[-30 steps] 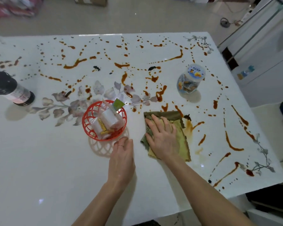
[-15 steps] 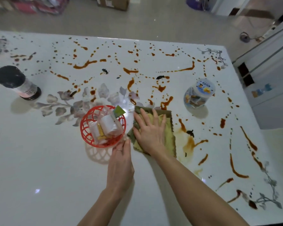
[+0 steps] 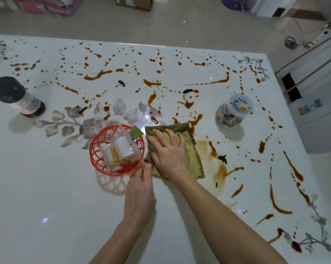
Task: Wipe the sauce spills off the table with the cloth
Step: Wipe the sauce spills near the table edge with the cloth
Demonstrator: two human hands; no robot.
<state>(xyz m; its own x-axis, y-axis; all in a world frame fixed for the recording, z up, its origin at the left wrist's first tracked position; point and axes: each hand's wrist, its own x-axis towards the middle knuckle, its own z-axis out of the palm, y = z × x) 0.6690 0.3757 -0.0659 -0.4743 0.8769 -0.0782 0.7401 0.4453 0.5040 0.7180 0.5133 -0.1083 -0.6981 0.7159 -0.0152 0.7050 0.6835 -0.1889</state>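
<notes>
Cloth (image 3: 191, 156), nubbly yellow with an olive-brown border, lies flat at the middle of the frame on the glossy white table (image 3: 46, 187), its left edge just beside a red basket (image 3: 96, 149). The right hand (image 3: 170, 151) presses down on it, palm flat and fingers spread. The left hand (image 3: 139, 195) rests on the tabletop below the basket, fingers straight and close together, their tips at the basket's near rim. The basket is round plastic lattice and holds clear-wrapped packets. Reddish-brown sauce spills (image 3: 97, 75), drips and long streaks, dot the upper half and right side of the table. Right of the cloth is a pale orange smear (image 3: 218, 168) with a few dark bits. A squat clear jar (image 3: 235, 111) with a white printed lid stands at the upper right, and a dark-capped bottle (image 3: 17, 96) stands at the left edge.
</notes>
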